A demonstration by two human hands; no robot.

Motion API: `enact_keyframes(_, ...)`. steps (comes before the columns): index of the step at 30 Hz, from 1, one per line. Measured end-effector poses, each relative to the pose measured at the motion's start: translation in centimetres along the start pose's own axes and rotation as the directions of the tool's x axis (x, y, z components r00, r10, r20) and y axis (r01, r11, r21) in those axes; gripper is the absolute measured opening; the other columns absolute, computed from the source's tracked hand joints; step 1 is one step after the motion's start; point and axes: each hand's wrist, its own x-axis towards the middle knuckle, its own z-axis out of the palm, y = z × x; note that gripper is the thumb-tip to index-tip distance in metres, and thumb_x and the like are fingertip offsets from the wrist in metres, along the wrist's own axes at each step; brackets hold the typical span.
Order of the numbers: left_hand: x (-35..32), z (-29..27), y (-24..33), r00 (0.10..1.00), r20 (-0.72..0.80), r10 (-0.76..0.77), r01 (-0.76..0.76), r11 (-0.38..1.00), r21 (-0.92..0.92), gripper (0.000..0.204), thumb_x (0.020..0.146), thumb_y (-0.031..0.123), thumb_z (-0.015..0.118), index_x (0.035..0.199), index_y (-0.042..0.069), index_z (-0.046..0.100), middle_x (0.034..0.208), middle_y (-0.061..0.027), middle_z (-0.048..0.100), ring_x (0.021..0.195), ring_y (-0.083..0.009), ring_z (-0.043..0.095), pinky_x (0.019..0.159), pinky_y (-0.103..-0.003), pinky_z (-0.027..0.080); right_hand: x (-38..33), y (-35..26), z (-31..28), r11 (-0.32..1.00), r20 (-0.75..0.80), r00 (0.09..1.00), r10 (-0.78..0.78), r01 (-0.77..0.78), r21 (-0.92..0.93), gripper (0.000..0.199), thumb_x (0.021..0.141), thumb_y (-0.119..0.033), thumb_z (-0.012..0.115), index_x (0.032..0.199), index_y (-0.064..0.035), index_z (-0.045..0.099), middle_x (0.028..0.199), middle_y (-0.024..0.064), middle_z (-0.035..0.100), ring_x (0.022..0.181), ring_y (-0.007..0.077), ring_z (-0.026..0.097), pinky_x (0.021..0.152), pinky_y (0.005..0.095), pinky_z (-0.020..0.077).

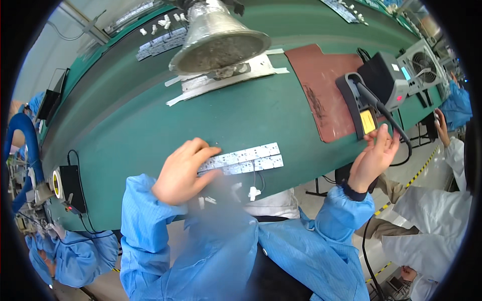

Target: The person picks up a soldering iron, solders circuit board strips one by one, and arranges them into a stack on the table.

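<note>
Two pale circuit board strips (pixel 251 159) lie side by side near the table's front edge. My left hand (pixel 183 173) spans their left end, fingers along the far side and thumb along the near side, gripping them. A thin dark wire runs from the strips to a small white connector (pixel 254 193) at the table edge. My right hand (pixel 372 161) is raised at the right, palm turned up and fingers apart, close to the yellow sponge (pixel 368 122) of the soldering iron stand (pixel 350 95). A soldering iron (pixel 370 95) rests in that stand, its cable looping past my fingertips.
A metal fume hood (pixel 221 45) hangs over the table's far middle. Behind the stand sit a black soldering station (pixel 384 78) and a fan unit (pixel 424 65), beside a brown mat (pixel 321 90). More strips (pixel 160 44) lie far left. Co-workers stand at both sides; a blurred patch hides my front.
</note>
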Motion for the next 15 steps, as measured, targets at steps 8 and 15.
enact_keyframes(8, 1.0, 0.3, -2.3, 0.996, 0.083, 0.013, 0.014, 0.949, -0.314, 0.028, 0.082, 0.012, 0.071, 0.108, 0.001, 0.066, 0.088, -0.0116, 0.060, 0.082, -0.0268, 0.062, 0.075, -0.035, 0.049, 6.2, 1.7, -1.0, 0.970, 0.042, 0.999, 0.007, 0.003, -0.243, 0.024, 0.098, -0.025, 0.060, 0.100, -0.0020, 0.065, 0.068, -0.0026, 0.053, 0.055, 0.0031, 0.044, 0.048, 0.0183, 0.0340)
enact_keyframes(15, 3.7, -1.8, -2.4, 0.983, 0.013, -0.184, 0.160, 0.811, -0.563, 0.028, 0.086, 0.014, 0.071, 0.108, -0.002, 0.065, 0.096, -0.0108, 0.067, 0.091, -0.0164, 0.061, 0.084, -0.032, 0.049, 8.9, -0.4, -5.1, 0.901, -0.270, 0.875, -0.402, 0.324, -0.290, 0.026, 0.091, -0.026, 0.068, 0.091, -0.0005, 0.065, 0.070, 0.0004, 0.054, 0.060, 0.0075, 0.046, 0.054, 0.0222, 0.0340)
